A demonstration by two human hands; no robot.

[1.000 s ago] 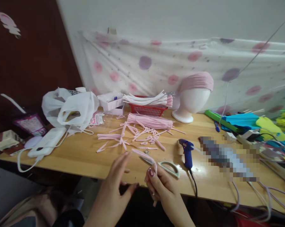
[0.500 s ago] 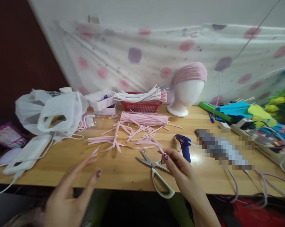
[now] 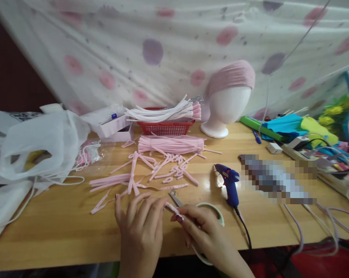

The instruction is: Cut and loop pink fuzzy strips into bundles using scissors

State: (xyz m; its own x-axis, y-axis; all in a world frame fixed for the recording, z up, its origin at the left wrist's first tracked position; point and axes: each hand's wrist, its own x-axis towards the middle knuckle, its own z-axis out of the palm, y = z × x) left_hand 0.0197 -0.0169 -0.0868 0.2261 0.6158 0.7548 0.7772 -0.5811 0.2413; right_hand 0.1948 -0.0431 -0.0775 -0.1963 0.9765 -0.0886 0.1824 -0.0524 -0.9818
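Observation:
A short pink pipe cleaner (image 3: pixel 172 208) spans the gap between my two hands above the table's front part. My right hand (image 3: pixel 205 227) pinches its right end between thumb and fingertips. At its left end, my left hand (image 3: pixel 142 226) has closed its thumb side on the tip; the thumb itself is hidden, and the other fingers are bent and slightly apart. Scissors (image 3: pixel 215 208) with pale handles lie beneath my right hand, which covers their middle. Just beyond my hands are short pink pieces and small loops (image 3: pixel 178 170), a tape measure (image 3: pixel 174 187) and a bundle of pink pipe cleaners (image 3: pixel 171 144).
A blue glue gun (image 3: pixel 230 183) with a black cord lies to the right. Behind stand a red basket (image 3: pixel 165 128) of white stems and a white foam head (image 3: pixel 230 106) wearing a pink band. White plastic bags (image 3: pixel 43 143) fill the left side; cables (image 3: pixel 297 227) trail at right.
My left hand has moved right and closed on the pipe cleaner's end. My right hand has come left and nearer, over the scissors. The view has tilted down.

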